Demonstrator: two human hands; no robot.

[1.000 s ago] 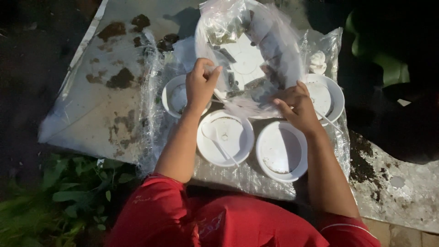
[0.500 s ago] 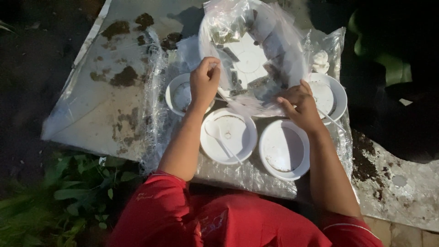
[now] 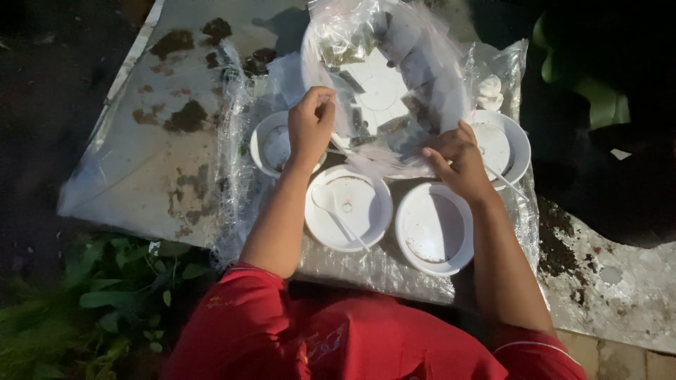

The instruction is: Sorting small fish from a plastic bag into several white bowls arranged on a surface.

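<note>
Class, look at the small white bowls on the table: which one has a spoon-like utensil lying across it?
The middle front bowl, just below the left hand. The bowl to its right shows no utensil.

Stained grey slab (image 3: 141,162), crinkled clear plastic sheet (image 3: 236,176), four white bowls (image 3: 348,207) on it

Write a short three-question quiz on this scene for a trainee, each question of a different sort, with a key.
1. True or false: both hands grip the clear plastic bag wrapped round the large white plate.
2. How many small white bowls lie near the hands? A) two B) four C) six
3. Fill in: a plastic ____ lies in the bowl between the forearms.

Key:
1. True: the left hand pinches the bag's near-left edge, and the right hand holds its near-right edge.
2. B: the others are at and.
3. spoon
</note>
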